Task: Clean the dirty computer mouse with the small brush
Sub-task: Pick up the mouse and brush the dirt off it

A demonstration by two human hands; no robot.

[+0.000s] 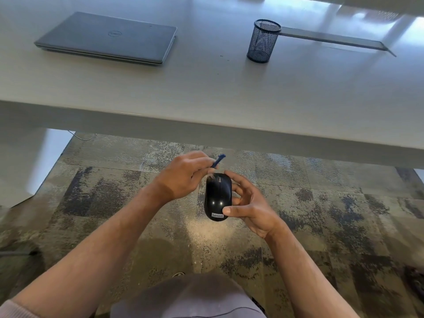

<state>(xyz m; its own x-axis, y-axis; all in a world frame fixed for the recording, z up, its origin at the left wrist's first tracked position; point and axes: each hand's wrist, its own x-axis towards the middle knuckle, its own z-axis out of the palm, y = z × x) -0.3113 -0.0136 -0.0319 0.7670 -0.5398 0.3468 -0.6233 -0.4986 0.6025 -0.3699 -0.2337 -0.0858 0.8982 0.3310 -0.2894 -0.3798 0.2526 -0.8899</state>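
A glossy black computer mouse with a white label near its rear is held above the carpet, in front of the desk edge. My right hand grips it from the right side, thumb on its rear end and fingers curled behind it. My left hand is just left of the mouse's front and pinches a small blue brush. The brush's blue end sticks up and to the right above the fingers, and its other end is hidden in the hand near the scroll wheel.
A light desk spans the upper half of the view. On it lie a shut grey laptop at the left, a black mesh pen cup and a flat grey stand at the right. Patterned carpet lies below.
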